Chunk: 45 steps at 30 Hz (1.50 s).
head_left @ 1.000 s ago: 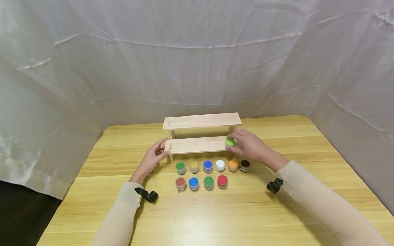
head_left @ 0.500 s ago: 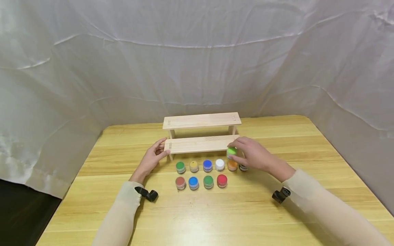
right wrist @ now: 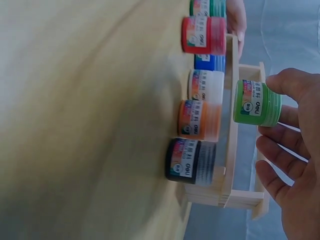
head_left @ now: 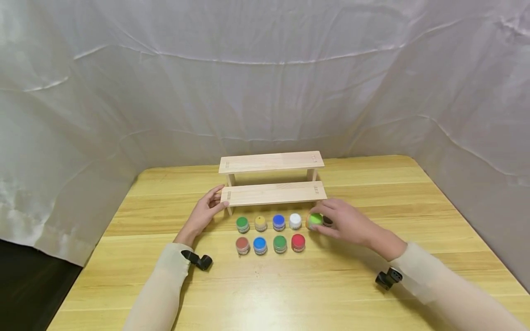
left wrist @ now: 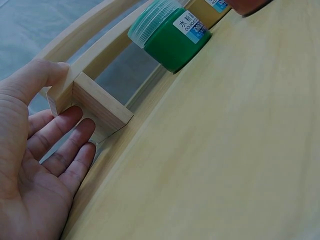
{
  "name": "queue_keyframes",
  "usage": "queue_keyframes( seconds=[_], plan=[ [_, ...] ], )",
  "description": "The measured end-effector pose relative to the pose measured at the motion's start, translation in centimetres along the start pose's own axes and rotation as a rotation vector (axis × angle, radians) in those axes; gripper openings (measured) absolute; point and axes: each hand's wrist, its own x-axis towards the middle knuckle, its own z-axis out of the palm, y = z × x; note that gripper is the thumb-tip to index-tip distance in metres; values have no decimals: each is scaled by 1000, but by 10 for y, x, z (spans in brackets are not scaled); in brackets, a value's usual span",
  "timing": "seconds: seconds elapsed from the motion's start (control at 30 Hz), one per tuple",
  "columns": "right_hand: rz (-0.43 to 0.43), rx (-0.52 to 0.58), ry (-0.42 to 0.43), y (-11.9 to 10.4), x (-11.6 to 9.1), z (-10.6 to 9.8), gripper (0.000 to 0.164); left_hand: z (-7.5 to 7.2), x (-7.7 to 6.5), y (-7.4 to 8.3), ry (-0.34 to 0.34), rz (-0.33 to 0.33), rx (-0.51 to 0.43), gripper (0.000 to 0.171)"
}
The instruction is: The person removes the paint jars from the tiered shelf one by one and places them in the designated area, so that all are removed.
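Between the thumb and fingers of my right hand (head_left: 348, 221) is a lime green paint jar (right wrist: 257, 102), gripped around its lid. The jar is up off the table, and in the head view it overlaps the orange paint jar (right wrist: 199, 120). A dark paint jar (right wrist: 190, 161) stands beside the orange one, partly hidden behind the right hand in the head view. My left hand (head_left: 203, 215) holds the left end of a two-tier wooden shelf (head_left: 271, 194), thumb on the lower plank. Its other fingers (left wrist: 70, 142) reach below the plank by the leg.
Two rows of paint jars stand before the shelf. The back row includes a green jar (head_left: 243, 225), a white jar (head_left: 295, 221) and others; the front row includes a red jar (head_left: 298, 242). A pale cloth (head_left: 265, 92) hangs behind the wooden table (head_left: 256, 294).
My right hand has carried the lime green jar from the lower plank's right end toward me, over the orange jar. The left hand has kept its place.
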Motion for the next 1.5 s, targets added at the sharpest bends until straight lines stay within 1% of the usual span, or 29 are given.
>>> queue_keyframes(
  seconds=[0.23,0.37,0.67,0.87,1.1,1.33,1.5],
  plan=[
    [3,-7,-43,-4,-13,6,34,0,0,0,0,-2,-4,63],
    [-12,9,-64,-6,-18,10,33,0,0,-1,0,-3,-5,63],
    [-5,18,-132,-12,-23,16,41,0,-1,-2,-3,2,-10,64],
    [-19,1,-141,-13,-26,21,39,0,-1,-2,-3,2,-4,64],
    [-36,0,-121,-13,-27,22,39,0,1,-2,-1,7,15,63],
    [-37,-2,-115,-12,-27,22,41,-3,11,-30,15,-5,-7,64],
    [-36,-5,-103,-12,-28,21,44,-3,13,-34,20,2,6,65]
  ],
)
